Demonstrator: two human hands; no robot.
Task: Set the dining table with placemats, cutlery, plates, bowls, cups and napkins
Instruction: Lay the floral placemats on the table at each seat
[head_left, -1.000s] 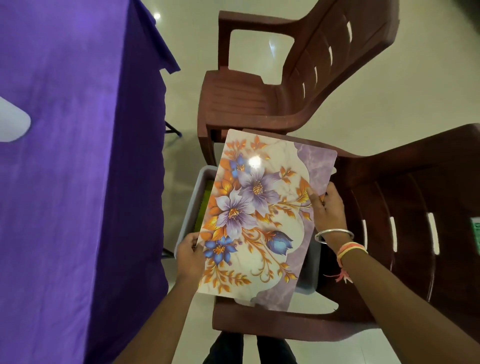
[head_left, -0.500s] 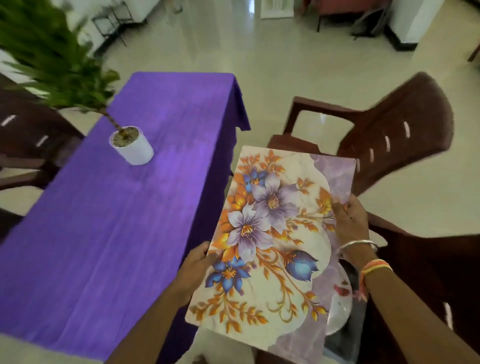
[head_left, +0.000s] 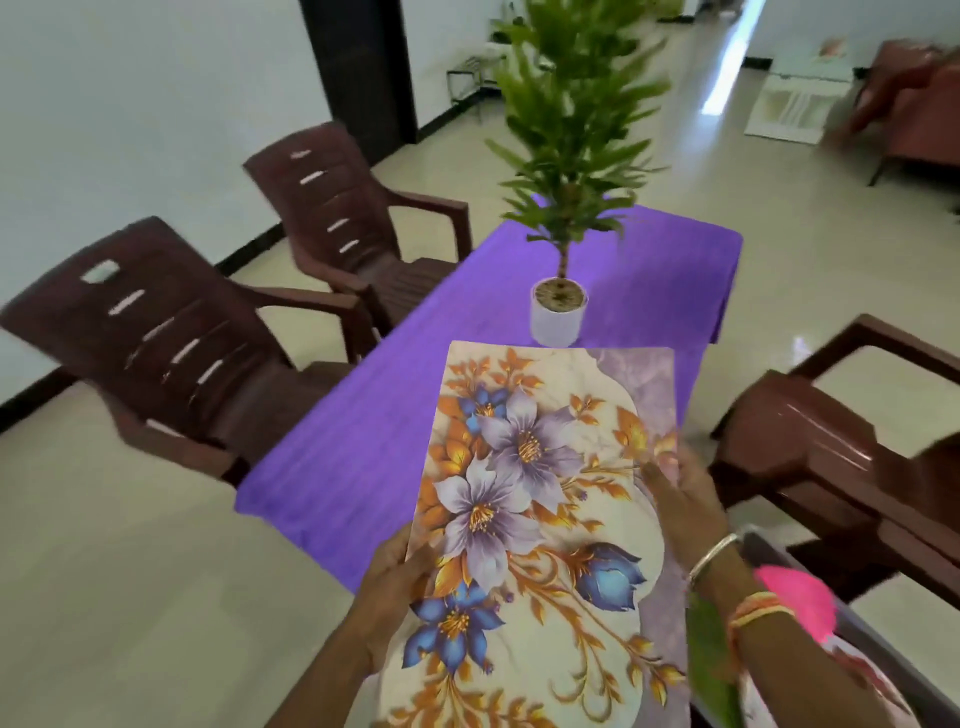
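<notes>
Item: floral placemat (head_left: 545, 519), one piece, printed face up, long axis running away from the person.
Grip: left hand (head_left: 395, 587) pinches the near left edge, thumb on the printed face, fingers hidden beneath. Right hand (head_left: 685, 499) clamps the right edge farther along, thumb on top.
Position: held in the air, between the two hands, over the near end of the table (head_left: 363, 447); whether its far edge touches the purple cloth cannot be told.
Beyond the grip: white pot (head_left: 558, 318) with a tall green plant (head_left: 571, 119), standing on the table just past the placemat's far edge, directly in line with it.
Left of the grip: two brown plastic chairs, the near chair (head_left: 166, 343) and the far chair (head_left: 337, 218), both at the table's left side.
Right of the grip: a third brown chair (head_left: 810, 447).
Under the right forearm: grey tray (head_left: 893, 670) holding pink and green items, blurred.
Right wrist: silver bangle (head_left: 711, 556).
</notes>
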